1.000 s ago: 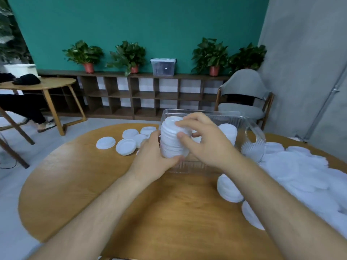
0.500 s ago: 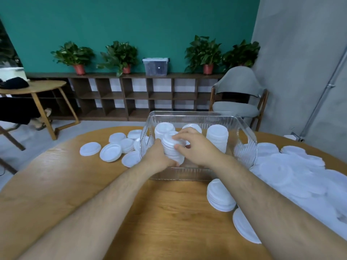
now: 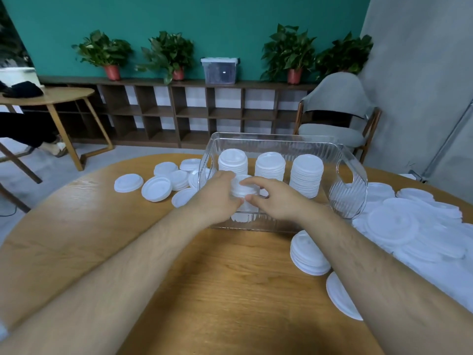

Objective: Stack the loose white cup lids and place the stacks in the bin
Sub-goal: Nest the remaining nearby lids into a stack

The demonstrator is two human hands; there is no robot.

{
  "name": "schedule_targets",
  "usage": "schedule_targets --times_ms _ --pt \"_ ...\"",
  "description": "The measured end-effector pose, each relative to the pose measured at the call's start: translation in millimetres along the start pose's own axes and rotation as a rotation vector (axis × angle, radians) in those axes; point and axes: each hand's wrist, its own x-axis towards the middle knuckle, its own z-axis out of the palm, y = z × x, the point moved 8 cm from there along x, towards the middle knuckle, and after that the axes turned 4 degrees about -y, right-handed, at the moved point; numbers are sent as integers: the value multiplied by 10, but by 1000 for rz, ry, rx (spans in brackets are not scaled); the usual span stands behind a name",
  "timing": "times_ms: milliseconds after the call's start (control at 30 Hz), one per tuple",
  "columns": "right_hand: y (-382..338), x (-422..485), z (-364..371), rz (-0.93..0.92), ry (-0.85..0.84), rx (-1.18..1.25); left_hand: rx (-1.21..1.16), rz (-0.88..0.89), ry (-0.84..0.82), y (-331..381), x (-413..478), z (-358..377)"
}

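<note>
- The round wooden worktop (image 3: pixel 179 278) carries everything; two bare forearms reach across it from the near edge.
- A wide heap of loose lids (image 3: pixel 409 226) lies flat over the worktop's right side.
- The clear ribbed bin (image 3: pixel 348 201) stands past the middle, its long side running left to right.
- Three finished stacks (image 3: pixel 306 175) stand upright in a row along the bin's far wall, tops facing up.
- The held stack (image 3: pixel 243 191) stands inside the bin near the front wall, its long axis vertical and its top lid facing up.
- The left hand (image 3: pixel 217 198) wraps the stack's left side, its fingers curled close against the lids.
- The right hand (image 3: pixel 277 198) grips the right side, forefinger over the top rim, thumb at the front.
- A short leaning stack (image 3: pixel 308 254) rests on the worktop just outside the bin's front wall.
- Scattered lids (image 3: pixel 156 185) lie left of the bin, some overlapping.
- One single lid (image 3: pixel 341 297) lies beside the right forearm, partly hidden by it.
</note>
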Motion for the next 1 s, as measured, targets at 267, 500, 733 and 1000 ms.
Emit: schedule_targets --times_ms 267,500,733,1000 --pt "-169 56 105 -26 -17 16 254 152 128 37 -393 -60" --pt "-293 14 159 -42 -19 36 536 157 252 10 -469 -145" --pt "-458 -115 159 -46 36 -71 429 195 286 -5 -626 -206" --pt "-629 -206 182 24 -7 -101 332 165 379 -260 -989 -404"
